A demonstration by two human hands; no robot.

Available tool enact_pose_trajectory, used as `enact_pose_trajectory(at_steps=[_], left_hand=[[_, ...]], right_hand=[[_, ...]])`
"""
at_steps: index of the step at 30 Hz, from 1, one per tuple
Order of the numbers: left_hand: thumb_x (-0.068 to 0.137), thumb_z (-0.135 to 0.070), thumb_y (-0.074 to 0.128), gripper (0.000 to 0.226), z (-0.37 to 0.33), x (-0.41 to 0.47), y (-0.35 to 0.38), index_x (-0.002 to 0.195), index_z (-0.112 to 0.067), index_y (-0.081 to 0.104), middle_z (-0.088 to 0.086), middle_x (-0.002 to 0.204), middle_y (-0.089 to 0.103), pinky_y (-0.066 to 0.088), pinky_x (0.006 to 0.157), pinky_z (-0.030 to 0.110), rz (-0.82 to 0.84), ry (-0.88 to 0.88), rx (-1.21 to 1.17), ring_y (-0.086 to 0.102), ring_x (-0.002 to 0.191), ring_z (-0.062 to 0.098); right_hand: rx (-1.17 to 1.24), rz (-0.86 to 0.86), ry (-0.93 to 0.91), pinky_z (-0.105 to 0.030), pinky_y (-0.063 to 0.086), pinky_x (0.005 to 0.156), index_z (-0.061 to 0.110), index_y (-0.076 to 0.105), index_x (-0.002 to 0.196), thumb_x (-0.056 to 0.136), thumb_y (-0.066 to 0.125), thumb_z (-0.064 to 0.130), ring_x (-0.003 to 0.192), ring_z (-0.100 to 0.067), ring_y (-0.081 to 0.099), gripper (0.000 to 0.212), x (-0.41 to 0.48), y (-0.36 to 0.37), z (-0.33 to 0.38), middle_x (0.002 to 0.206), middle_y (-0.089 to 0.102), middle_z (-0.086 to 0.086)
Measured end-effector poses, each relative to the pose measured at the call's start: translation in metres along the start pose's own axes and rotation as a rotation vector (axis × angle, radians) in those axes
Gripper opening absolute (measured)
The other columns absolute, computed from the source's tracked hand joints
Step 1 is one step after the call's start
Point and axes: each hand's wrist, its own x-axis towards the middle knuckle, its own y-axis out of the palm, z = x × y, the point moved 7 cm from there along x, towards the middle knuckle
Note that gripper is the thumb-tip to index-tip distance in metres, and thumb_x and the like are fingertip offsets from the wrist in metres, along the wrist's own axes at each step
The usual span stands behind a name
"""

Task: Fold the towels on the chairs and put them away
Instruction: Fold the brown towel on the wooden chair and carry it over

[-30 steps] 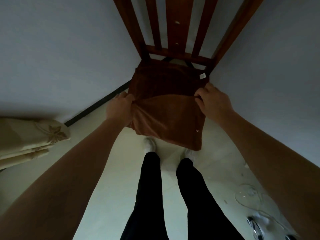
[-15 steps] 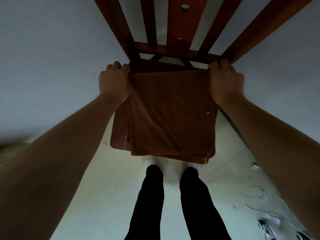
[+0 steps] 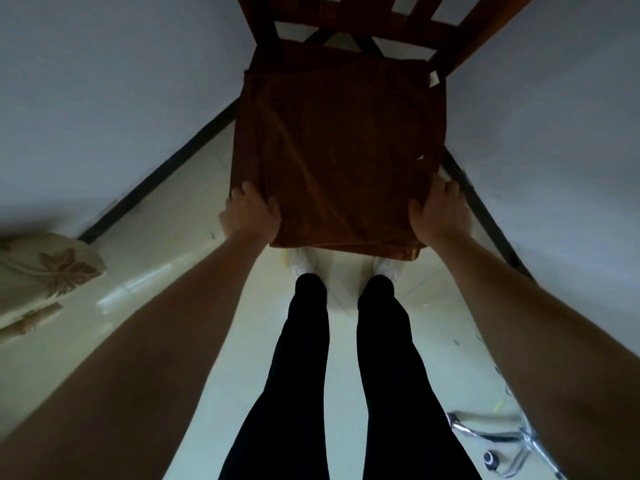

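A: Place?
B: Home room, corner. Wooden chair point(image 3: 415, 29) at 12 o'clock, plain walls point(image 3: 104, 81), black skirting point(image 3: 162, 171), glossy floor tiles point(image 3: 166, 251).
A: More?
B: Leaf-patterned fabric point(image 3: 52, 271) at 9 o'clock, castor base point(image 3: 502, 441) at 4 o'clock.

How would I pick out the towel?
Find the wooden chair in the corner where two pale walls meet. The towel lies flat on it, left hand and right hand holding its near corners. It alone is soft rust-brown cloth, with a white tag at its far right corner.
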Motion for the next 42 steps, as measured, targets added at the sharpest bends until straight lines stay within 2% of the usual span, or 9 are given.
enact_pose_trajectory(at_steps=[7,16,21,24,27,30,33,38,42], left_hand=[[0.095,-0.037,0.051,0.045,0.025,-0.050,0.072,0.124,-0.004,0.045,0.019,0.121,0.056,0.044,0.083,0.044,0.111,-0.090,-0.249,0.056,0.109,0.040],[0.095,-0.020,0.049,0.019,0.037,-0.071,0.034,0.105,-0.004,0.048,0.005,0.081,0.054,0.037,0.062,0.034,-0.192,-0.108,-0.460,0.051,0.071,0.026],[0.096,-0.024,0.050,0.021,0.077,-0.092,0.040,0.109,-0.009,0.046,0.003,0.087,0.055,0.050,0.071,0.037,-0.263,-0.284,-0.608,0.057,0.079,0.027],[0.093,-0.029,0.055,0.026,0.098,-0.111,0.060,0.111,-0.011,0.047,0.008,0.097,0.062,0.051,0.073,0.037,-0.235,-0.361,-0.639,0.060,0.083,0.027],[0.090,-0.031,0.056,0.026,0.106,-0.132,0.073,0.109,-0.016,0.048,0.012,0.098,0.068,0.054,0.071,0.037,-0.228,-0.391,-0.701,0.065,0.085,0.029],[0.088,-0.033,0.056,0.028,0.101,-0.149,0.078,0.111,-0.018,0.047,0.011,0.097,0.070,0.055,0.073,0.039,-0.204,-0.386,-0.661,0.066,0.085,0.029],[0.082,-0.039,0.054,0.030,0.098,-0.157,0.082,0.107,-0.023,0.046,0.008,0.094,0.070,0.057,0.077,0.043,-0.180,-0.391,-0.661,0.068,0.083,0.028],[0.078,-0.040,0.051,0.033,0.095,-0.150,0.079,0.107,-0.026,0.045,0.006,0.092,0.070,0.059,0.074,0.045,-0.149,-0.400,-0.656,0.069,0.078,0.027],[0.086,-0.029,0.053,0.028,0.092,-0.148,0.067,0.111,-0.019,0.046,0.007,0.096,0.066,0.058,0.075,0.044,-0.149,-0.391,-0.600,0.066,0.083,0.028]], right_hand=[[0.300,0.023,0.230,-0.038,0.043,0.078,0.010,0.042,0.132,0.095,0.055,0.038,0.106,-0.036,0.057,0.048,-0.047,0.055,-0.036,0.124,0.052,-0.019],[0.400,0.008,0.309,-0.030,0.045,0.082,0.008,0.053,0.128,0.095,0.059,0.023,0.111,-0.032,0.060,0.036,-0.066,0.054,-0.046,0.123,0.062,-0.017],[0.470,-0.096,0.274,-0.024,0.046,0.085,0.010,0.065,0.121,0.097,0.057,0.019,0.101,-0.027,0.063,0.027,-0.083,0.059,-0.051,0.126,0.060,-0.014],[0.548,0.004,0.333,-0.023,0.043,0.079,0.008,0.059,0.125,0.098,0.053,0.021,0.088,-0.021,0.057,0.031,-0.098,0.076,-0.068,0.124,0.057,-0.010],[0.780,0.105,0.415,-0.034,0.056,0.079,0.008,0.058,0.119,0.094,0.049,0.020,0.088,-0.025,0.066,0.029,-0.114,0.095,-0.079,0.109,0.065,-0.010],[1.040,0.192,0.497,-0.034,0.058,0.064,0.009,0.056,0.115,0.098,0.046,0.014,0.075,-0.025,0.072,0.021,-0.132,0.100,-0.082,0.093,0.070,-0.011],[1.070,0.241,0.486,-0.031,0.055,0.057,0.006,0.055,0.115,0.100,0.045,0.016,0.071,-0.027,0.073,0.020,-0.140,0.097,-0.080,0.088,0.070,-0.011],[1.096,0.361,0.541,-0.036,0.059,0.062,0.007,0.051,0.114,0.099,0.044,0.016,0.088,-0.033,0.072,0.019,-0.138,0.094,-0.073,0.099,0.067,-0.016],[0.866,0.102,0.374,-0.034,0.056,0.071,0.014,0.056,0.101,0.083,0.050,0.031,0.084,-0.024,0.063,0.026,-0.119,0.080,-0.083,0.105,0.058,-0.007]])
